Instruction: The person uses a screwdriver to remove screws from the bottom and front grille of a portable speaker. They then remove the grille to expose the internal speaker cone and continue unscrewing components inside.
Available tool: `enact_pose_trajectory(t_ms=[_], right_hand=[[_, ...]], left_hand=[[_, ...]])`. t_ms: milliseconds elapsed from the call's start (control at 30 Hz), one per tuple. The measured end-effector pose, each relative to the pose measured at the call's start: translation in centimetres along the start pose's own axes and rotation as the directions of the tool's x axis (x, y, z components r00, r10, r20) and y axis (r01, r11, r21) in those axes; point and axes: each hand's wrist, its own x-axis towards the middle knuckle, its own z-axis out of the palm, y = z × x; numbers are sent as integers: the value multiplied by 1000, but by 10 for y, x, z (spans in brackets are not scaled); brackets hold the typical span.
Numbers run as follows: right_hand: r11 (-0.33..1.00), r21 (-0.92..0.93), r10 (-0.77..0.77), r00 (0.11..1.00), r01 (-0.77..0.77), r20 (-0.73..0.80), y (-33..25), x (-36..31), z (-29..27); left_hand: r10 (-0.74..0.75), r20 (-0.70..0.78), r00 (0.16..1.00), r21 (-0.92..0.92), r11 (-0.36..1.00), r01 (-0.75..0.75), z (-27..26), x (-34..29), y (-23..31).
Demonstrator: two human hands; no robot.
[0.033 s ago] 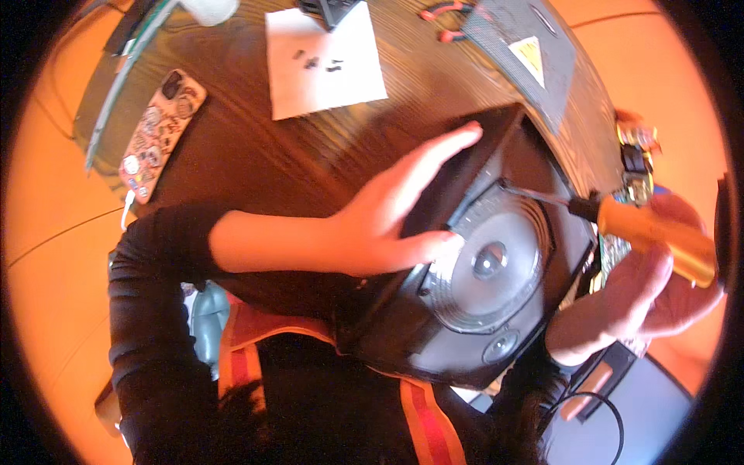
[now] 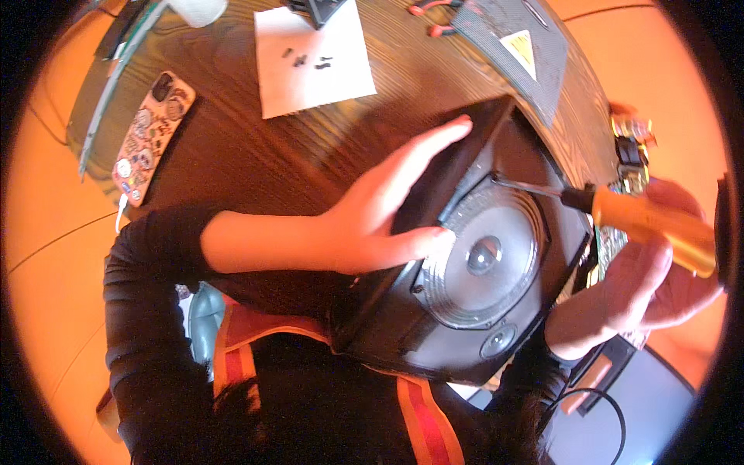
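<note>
A black speaker box (image 2: 403, 325) lies tilted against my front at the table's near edge. Its front carries a large round cone (image 2: 508, 271) and a small round driver (image 2: 498, 339). My left hand (image 2: 376, 221) rests across the box's left edge, fingers stretched along the side, thumb on the front by the cone's rim. In my right hand (image 2: 628, 291), at the right, is a screwdriver (image 2: 651, 225) with a yellow-orange handle. Its metal shaft points left, and the tip meets a corner of the cone's frame. Whether a screw sits under the tip is too small to tell.
On the wooden table (image 2: 225, 101) lie a phone (image 2: 153, 139) with a stickered case and cable, white paper (image 2: 314, 85) bearing several small dark pieces, a grey mesh panel (image 2: 504, 39) and red-handled pliers (image 2: 438, 9). Electronic parts (image 2: 634, 151) sit beyond the right edge.
The whole view has shifted slightly, so things appear a little further left. Both hands keep their places, and the screwdriver tip stays at the same corner of the cone's frame.
</note>
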Motion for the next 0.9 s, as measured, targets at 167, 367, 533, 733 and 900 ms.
enact_pose_trajectory(t_ms=[167, 367, 533, 733, 900], right_hand=[[998, 63, 14, 994, -21, 105, -6, 11, 4], [885, 409, 279, 956, -221, -88, -14, 7, 32], [713, 631, 401, 916, -305, -11, -29, 11, 42], [418, 797, 481, 851, -435, 212, -13, 31, 42], [403, 822, 141, 915, -402, 378, -7, 31, 37]], left_hand=[[-83, -50, 995, -75, 994, 79, 2, -3, 4], [-58, -53, 997, 26, 998, 59, 2, -5, 4], [-64, -31, 997, -24, 998, 64, -3, -10, 4], [-55, -13, 998, 51, 997, 56, -4, -8, 2], [-28, -21, 999, 30, 999, 28, -5, -5, 2]])
